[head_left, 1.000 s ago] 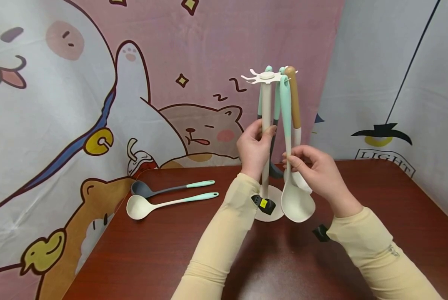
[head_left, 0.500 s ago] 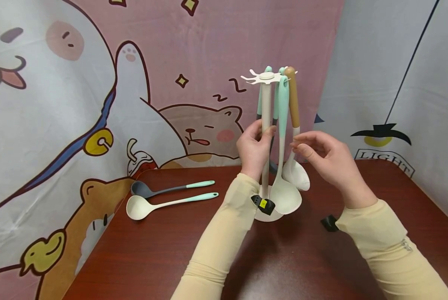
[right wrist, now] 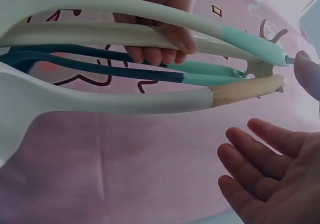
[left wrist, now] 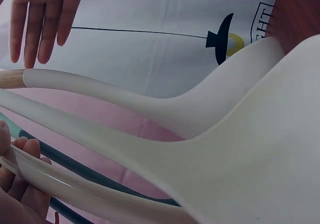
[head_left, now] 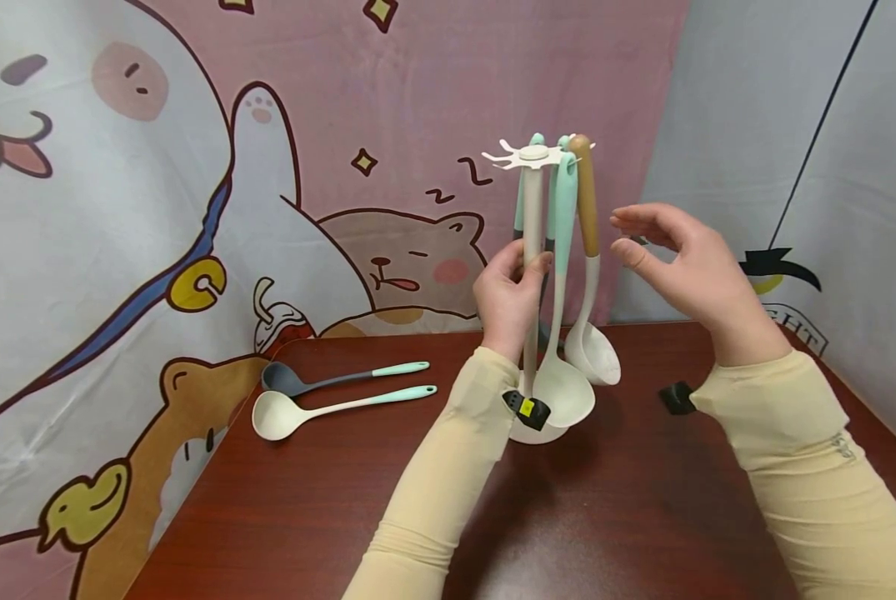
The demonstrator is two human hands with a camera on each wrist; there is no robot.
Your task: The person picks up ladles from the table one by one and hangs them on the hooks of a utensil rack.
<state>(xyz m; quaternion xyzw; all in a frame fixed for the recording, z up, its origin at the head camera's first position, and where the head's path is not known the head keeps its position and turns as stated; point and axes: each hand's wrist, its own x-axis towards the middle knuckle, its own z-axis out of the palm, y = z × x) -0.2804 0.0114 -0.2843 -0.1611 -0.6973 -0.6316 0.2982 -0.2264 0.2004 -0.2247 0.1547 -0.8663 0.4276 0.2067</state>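
Left hand (head_left: 509, 296) grips the pole (head_left: 533, 208) of the utensil rack (head_left: 533, 153); right hand (head_left: 691, 267) relaxed, holding nothing, near the wooden-handled ladle (head_left: 587, 212). Mint-handled white ladle (head_left: 565, 229) hangs on the rack too. Best brace the rack upright, right hand clear so neither gets knocked off.

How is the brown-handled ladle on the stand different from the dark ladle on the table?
The brown-handled ladle hangs bowl-down from the stand; the dark ladle lies on the table. The first has a white bowl, the second dark grey. Their handles are brown and mint green. Both have long stems.
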